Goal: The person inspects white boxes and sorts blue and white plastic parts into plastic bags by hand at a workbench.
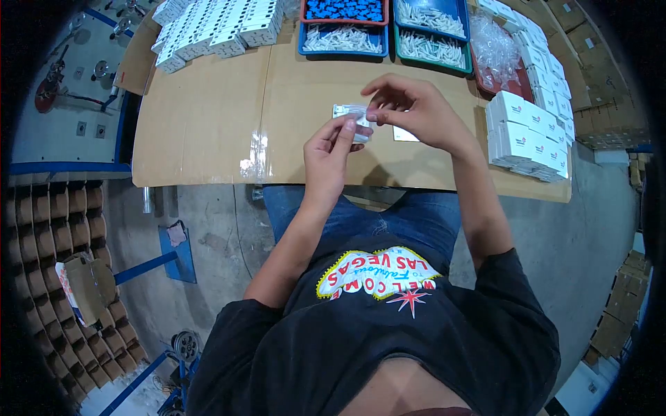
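Head view is showing a person sitting at a cardboard-covered table (pixel 208 132), holding a small clear packet (pixel 349 113) just above the tabletop, near the middle of the table. The left hand (pixel 329 149) is pinching the packet's lower edge between thumb and fingertips. The right hand (pixel 416 111) is clamping thumb and forefinger on the packet's right end, with the other fingers curling above it. Something white is showing inside the packet, but it is too small to tell what.

Along the far edge, a row of trays is sitting side by side. A red tray (pixel 305 21) is holding small blue parts. Just in front of it, a blue tray (pixel 301 41) is carrying a heap of small white pieces. To the right, a second blue tray (pixel 466 21) is holding more white pieces, and a green tray (pixel 433 66) in front of it is holding the same kind. Farther right, a dark red tray (pixel 520 87) is holding crumpled clear plastic bags (pixel 494 45).

White boxes (pixel 527 135) are standing stacked at the right edge, and more white boxes (pixel 215 28) are lying in rows at the far left. A small white card (pixel 404 135) is lying flat on the table under the right hand.
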A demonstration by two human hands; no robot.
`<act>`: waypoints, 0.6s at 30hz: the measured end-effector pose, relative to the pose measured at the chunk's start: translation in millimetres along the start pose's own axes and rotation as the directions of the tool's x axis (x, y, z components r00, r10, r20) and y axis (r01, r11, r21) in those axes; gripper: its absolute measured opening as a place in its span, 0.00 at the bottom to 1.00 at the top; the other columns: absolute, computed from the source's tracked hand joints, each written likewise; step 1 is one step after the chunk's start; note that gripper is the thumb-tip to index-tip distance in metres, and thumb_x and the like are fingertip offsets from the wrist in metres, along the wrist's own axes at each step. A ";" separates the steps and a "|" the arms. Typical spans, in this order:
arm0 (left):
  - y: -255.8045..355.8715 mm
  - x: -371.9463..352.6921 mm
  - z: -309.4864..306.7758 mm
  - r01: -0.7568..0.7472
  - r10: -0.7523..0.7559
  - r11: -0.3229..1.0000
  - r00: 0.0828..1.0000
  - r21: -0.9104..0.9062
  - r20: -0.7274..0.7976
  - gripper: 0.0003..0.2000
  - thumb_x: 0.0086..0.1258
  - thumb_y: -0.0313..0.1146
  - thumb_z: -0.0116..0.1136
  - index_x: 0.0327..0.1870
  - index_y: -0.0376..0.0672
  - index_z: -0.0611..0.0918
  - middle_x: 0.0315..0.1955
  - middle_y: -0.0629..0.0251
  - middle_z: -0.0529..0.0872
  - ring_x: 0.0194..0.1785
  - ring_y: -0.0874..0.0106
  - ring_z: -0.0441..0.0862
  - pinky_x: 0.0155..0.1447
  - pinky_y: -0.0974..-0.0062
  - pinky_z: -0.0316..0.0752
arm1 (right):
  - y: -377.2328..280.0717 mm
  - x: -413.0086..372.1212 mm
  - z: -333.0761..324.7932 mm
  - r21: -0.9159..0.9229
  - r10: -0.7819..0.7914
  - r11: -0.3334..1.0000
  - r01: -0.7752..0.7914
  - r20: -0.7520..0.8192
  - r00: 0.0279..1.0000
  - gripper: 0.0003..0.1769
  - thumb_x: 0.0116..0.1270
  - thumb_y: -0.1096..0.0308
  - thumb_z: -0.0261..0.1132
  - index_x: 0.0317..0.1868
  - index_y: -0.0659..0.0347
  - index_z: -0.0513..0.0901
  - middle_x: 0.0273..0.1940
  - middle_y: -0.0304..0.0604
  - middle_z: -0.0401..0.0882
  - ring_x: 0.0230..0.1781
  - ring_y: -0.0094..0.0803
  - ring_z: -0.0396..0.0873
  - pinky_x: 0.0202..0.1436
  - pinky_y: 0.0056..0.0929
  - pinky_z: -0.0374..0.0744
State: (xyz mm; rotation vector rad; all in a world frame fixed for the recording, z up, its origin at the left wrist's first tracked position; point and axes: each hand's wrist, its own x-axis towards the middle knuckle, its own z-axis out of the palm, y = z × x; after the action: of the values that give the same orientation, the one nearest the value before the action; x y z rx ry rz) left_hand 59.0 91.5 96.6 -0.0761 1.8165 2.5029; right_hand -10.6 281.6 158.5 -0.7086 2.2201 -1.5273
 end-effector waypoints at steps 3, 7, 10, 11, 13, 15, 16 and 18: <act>1.1 0.5 -0.2 -0.029 0.028 0.999 0.998 -0.016 -0.054 0.13 0.83 0.35 0.55 0.56 0.36 0.83 0.46 0.62 0.90 0.50 0.75 0.87 0.51 0.74 0.84 | 5.9 -4.7 14.2 0.182 -0.023 0.982 0.050 -0.147 0.989 0.12 0.69 0.75 0.71 0.52 0.65 0.86 0.43 0.40 0.87 0.45 0.22 0.84 0.48 0.23 0.83; -2.0 0.8 -3.8 -0.042 0.039 0.998 0.995 -0.038 -0.089 0.11 0.82 0.33 0.57 0.55 0.36 0.83 0.46 0.62 0.89 0.49 0.75 0.87 0.53 0.74 0.83 | 21.7 -9.4 29.0 0.315 0.047 0.949 0.032 -0.240 0.970 0.13 0.68 0.74 0.72 0.52 0.66 0.86 0.41 0.37 0.87 0.42 0.21 0.83 0.47 0.22 0.81; -8.6 2.0 -1.7 -0.136 0.139 0.990 0.986 0.043 -0.095 0.09 0.81 0.31 0.59 0.52 0.35 0.84 0.45 0.64 0.89 0.49 0.77 0.86 0.56 0.77 0.80 | 34.2 -13.9 33.8 0.336 0.082 0.942 0.012 -0.264 0.961 0.12 0.69 0.73 0.73 0.51 0.66 0.86 0.41 0.37 0.86 0.41 0.19 0.82 0.46 0.21 0.81; -8.9 2.6 -0.2 -0.134 0.137 0.990 0.986 0.043 -0.090 0.09 0.81 0.31 0.59 0.52 0.35 0.84 0.45 0.64 0.89 0.49 0.77 0.86 0.56 0.77 0.80 | 35.1 -14.2 35.4 0.347 0.089 0.938 0.009 -0.266 0.960 0.12 0.69 0.73 0.73 0.51 0.66 0.87 0.41 0.37 0.86 0.41 0.19 0.81 0.45 0.20 0.81; -5.9 2.2 3.9 -0.163 0.167 0.986 0.980 0.040 -0.107 0.09 0.80 0.28 0.60 0.53 0.34 0.84 0.45 0.63 0.89 0.47 0.78 0.85 0.57 0.79 0.79 | 32.1 -15.2 41.9 0.401 0.096 0.915 0.038 -0.308 0.947 0.11 0.69 0.73 0.73 0.50 0.66 0.87 0.41 0.37 0.86 0.41 0.18 0.81 0.44 0.20 0.81; -6.3 2.9 4.1 -0.142 0.142 0.990 0.983 0.008 -0.121 0.09 0.80 0.29 0.60 0.53 0.33 0.85 0.45 0.63 0.89 0.47 0.77 0.85 0.57 0.79 0.79 | 31.5 -17.2 45.1 0.452 0.104 0.889 0.069 -0.347 0.932 0.10 0.70 0.72 0.73 0.48 0.66 0.87 0.41 0.37 0.86 0.40 0.18 0.81 0.43 0.19 0.80; -6.6 2.9 4.0 -0.122 0.118 0.992 0.984 -0.025 -0.135 0.09 0.80 0.29 0.60 0.53 0.33 0.85 0.45 0.63 0.89 0.47 0.77 0.85 0.57 0.78 0.80 | 32.3 -18.6 46.1 0.461 0.129 0.886 0.048 -0.345 0.930 0.09 0.70 0.72 0.72 0.48 0.66 0.88 0.40 0.37 0.86 0.40 0.18 0.81 0.43 0.19 0.80; -7.1 2.5 4.3 -0.122 0.117 0.992 0.984 -0.032 -0.132 0.09 0.80 0.29 0.61 0.52 0.32 0.85 0.45 0.62 0.89 0.48 0.77 0.85 0.57 0.78 0.79 | 34.9 -20.3 47.8 0.473 0.158 0.881 0.027 -0.348 0.924 0.09 0.70 0.72 0.72 0.48 0.65 0.88 0.40 0.37 0.86 0.40 0.18 0.81 0.42 0.19 0.80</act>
State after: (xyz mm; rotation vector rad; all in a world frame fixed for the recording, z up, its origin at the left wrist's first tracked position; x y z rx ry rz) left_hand 57.0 97.7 91.0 -0.1396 1.8718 2.6758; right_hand 25.0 267.4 109.0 -0.1926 1.9475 -2.2045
